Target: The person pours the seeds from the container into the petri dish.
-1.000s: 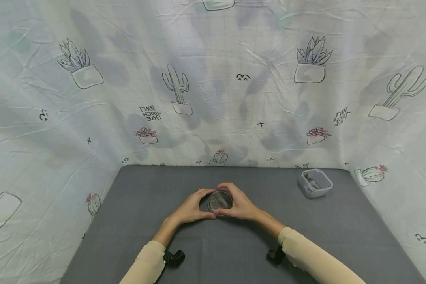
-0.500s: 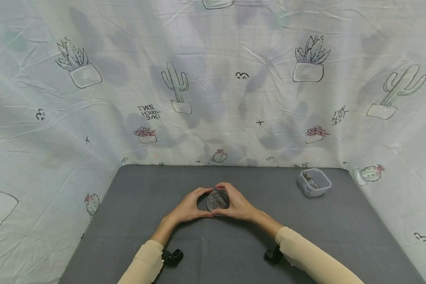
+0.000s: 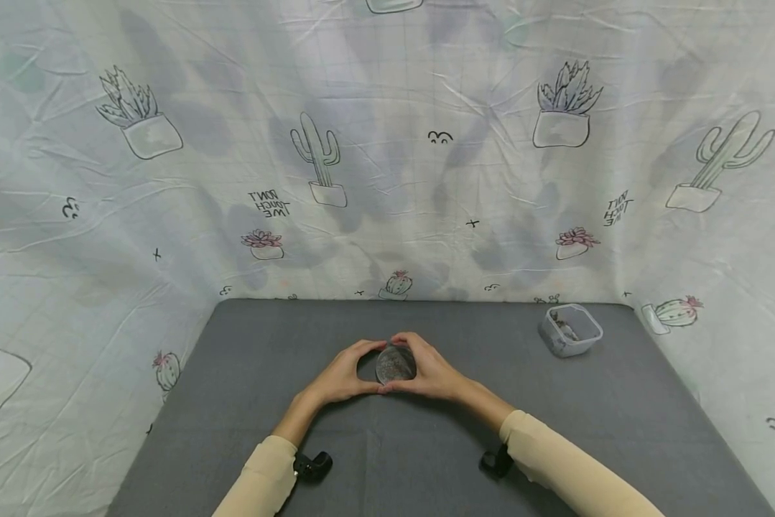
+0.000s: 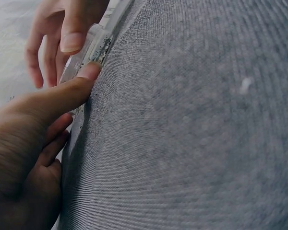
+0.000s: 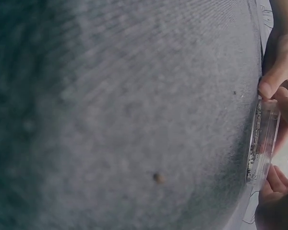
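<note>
A round, clear petri dish [image 3: 396, 364] with dark, speckled grains inside lies on the grey cloth in the head view. My left hand [image 3: 343, 373] curves round its left side, the thumb at the near edge and the fingers at the far edge. From the other side, my right hand [image 3: 434, 370] holds the dish between thumb and fingers. Both thumb tips meet at the near rim. Seen edge-on, the dish [image 5: 263, 143] shows a layer of grains low down and a clear upper part in the right wrist view. Parts of its rim are hidden behind fingers.
A clear square plastic tub [image 3: 571, 332] with some greyish stuff inside stands at the back right of the grey-covered table [image 3: 277, 327]. White curtains [image 3: 387, 165] printed with cacti enclose the back and sides. Small specks lie on the cloth near the hands.
Both hands and the dish have shifted slightly left, along with a small drift of the view. The dish's offset rims of a second ago now look more lined up.
</note>
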`<control>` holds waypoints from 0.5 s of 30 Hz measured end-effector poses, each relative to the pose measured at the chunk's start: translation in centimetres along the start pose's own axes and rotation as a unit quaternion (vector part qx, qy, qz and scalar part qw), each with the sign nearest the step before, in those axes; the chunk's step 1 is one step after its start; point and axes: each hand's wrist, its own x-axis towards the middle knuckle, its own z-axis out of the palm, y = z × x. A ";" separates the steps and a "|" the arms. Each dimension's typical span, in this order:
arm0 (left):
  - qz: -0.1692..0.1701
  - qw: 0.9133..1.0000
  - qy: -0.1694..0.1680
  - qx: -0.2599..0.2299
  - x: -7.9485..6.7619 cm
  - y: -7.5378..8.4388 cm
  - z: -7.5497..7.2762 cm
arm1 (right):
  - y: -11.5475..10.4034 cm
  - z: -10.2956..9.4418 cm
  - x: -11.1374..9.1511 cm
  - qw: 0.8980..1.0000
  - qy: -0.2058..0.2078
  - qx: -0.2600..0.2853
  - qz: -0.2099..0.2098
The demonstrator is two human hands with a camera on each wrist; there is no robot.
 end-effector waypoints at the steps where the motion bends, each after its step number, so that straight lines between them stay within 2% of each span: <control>1: -0.003 1.000 -0.001 -0.001 0.0 0.0 0.0 | 0.4 0.1 -0.1 1.000 0.004 0.000 -0.012; 6: -0.024 1.000 -0.016 -0.002 0.1 0.4 -0.2 | 2.1 1.0 -0.3 0.999 0.022 -0.011 -0.048; 10: -0.037 0.999 -0.026 0.001 0.0 0.6 -0.2 | 1.2 0.5 -0.2 0.999 0.018 -0.008 -0.047; 15: -0.045 0.998 -0.047 -0.001 -0.2 0.8 -0.4 | -0.4 -0.4 -0.2 1.000 0.006 -0.003 -0.019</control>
